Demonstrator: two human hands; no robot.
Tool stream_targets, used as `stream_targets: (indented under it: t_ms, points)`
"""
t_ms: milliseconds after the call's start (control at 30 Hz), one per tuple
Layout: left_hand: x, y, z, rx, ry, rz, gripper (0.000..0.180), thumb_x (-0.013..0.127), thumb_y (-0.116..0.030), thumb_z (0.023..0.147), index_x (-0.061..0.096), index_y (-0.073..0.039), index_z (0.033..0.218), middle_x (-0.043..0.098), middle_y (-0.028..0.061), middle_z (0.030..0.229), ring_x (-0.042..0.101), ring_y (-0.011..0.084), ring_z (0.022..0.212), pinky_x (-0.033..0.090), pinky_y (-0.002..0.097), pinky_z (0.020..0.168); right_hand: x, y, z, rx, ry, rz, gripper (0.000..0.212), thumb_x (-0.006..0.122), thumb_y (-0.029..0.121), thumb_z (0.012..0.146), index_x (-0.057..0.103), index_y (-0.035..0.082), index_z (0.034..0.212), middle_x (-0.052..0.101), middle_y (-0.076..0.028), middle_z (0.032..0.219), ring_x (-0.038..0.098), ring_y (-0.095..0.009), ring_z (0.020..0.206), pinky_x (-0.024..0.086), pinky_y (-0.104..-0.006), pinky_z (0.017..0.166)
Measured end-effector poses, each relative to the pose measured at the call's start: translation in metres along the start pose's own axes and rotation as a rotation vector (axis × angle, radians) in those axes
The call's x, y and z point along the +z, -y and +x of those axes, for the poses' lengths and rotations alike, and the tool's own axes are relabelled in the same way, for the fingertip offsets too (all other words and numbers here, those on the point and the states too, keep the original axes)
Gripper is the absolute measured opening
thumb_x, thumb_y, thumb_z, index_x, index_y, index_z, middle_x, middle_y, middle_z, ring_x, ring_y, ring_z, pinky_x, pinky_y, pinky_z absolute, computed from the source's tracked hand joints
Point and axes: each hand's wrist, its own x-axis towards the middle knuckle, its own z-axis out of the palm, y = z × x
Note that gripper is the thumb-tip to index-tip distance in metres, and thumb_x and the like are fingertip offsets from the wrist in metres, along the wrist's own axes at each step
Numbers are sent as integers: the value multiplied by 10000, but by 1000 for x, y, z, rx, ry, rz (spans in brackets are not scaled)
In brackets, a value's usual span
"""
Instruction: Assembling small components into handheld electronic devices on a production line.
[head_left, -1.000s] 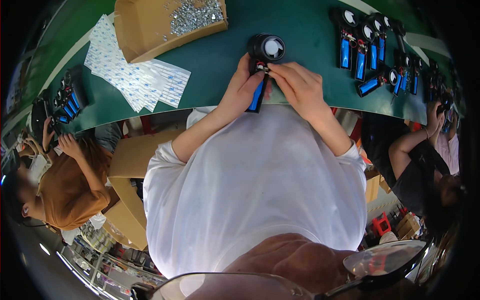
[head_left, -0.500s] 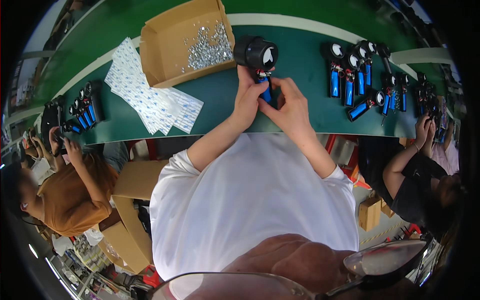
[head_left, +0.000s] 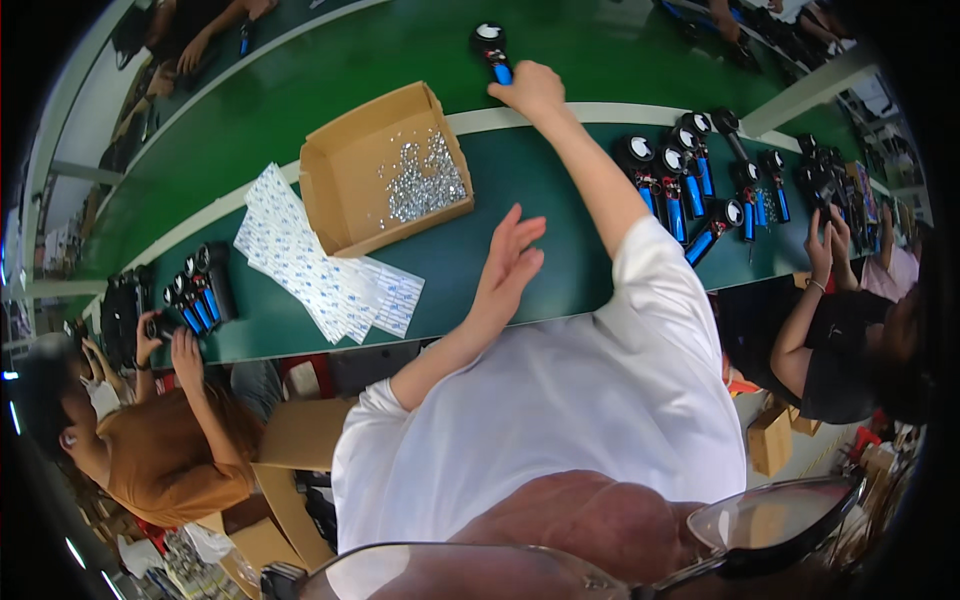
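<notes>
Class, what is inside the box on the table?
Small silvery pieces, heaped mostly toward the right side of the box. Whatever lies beneath the top pieces is hidden.

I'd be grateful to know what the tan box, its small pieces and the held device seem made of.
Tan box: matte cardboard, judging by its folded brown walls.
Small pieces: probably shiny metal, given their silvery glints.
Held device: perhaps black plastic, looking dark; its finish shows too small to tell.
</notes>
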Motion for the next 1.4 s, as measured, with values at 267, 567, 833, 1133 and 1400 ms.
stream_targets:
  t_ms: [267,567,833,1133,1400]
  points:
    - [-17,-27,-21,-61,-107,126,641,509,-38,972,214,-113,1536,420,94,1443,386,215,1368,283,362,1120,39,29,28,95,54,23,424,778,372,699,720,32,945,693,-173,1009,680,-311,960,573,-415,803]
    - [-8,-26,-17,-53,-61,189,587,465,-19,966,273,-79,1517,463,119,1427,425,242,1350,312,371,1120,17,39,7,2,-69,-28,580,762,558,721,706,50,994,658,-167,1052,680,-341,935,558,-436,801]
    - [-24,-19,-22,-125,19,267,574,520,-55,973,286,-49,1498,489,134,1376,450,232,1306,351,353,1079,-115,-59,-151,-289,-123,-281,395,730,397,808,631,45,958,636,-127,967,667,-322,826,549,-414,671]
    - [10,-4,11,-137,105,254,536,523,-19,963,334,-45,1465,527,142,1326,500,216,1256,413,324,1027,-101,-152,-233,5,-167,-281,468,771,412,754,611,-13,867,606,-162,851,667,-328,689,553,-415,577]
    - [40,26,59,-440,-125,-171,511,511,-176,1006,323,-14,1453,539,147,1332,547,260,1226,450,373,1013,-73,-102,-266,9,-169,221,381,799,270,721,600,18,925,626,-146,878,646,-345,691,524,-435,592]
